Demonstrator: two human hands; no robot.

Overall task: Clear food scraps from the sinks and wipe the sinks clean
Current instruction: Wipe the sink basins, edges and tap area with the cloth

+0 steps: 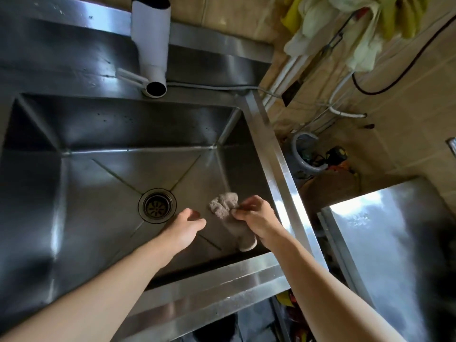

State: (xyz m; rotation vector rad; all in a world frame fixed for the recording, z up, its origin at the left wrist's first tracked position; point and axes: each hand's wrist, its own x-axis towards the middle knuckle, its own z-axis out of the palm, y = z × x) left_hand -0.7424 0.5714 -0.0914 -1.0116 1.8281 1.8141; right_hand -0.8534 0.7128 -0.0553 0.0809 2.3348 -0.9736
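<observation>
The steel sink [74,218] holds a grey cloth [223,202] right of its drain strainer [157,205]; the right hand [256,217] pinches the cloth, while the left hand [187,224] hovers beside it, fingers relaxed.

I see a grey-beige cloth [228,213] in the silver steel sink [103,149], a white pipe [151,43], yellow rags [394,18].

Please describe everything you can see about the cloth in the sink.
The cloth is a small grey-beige rag, fluffy like terry, crumpled at its far end and stretched toward the near wall. It lies low in the steel sink, right of the drain. The right hand pinches it; the left hand does not touch it.
</observation>
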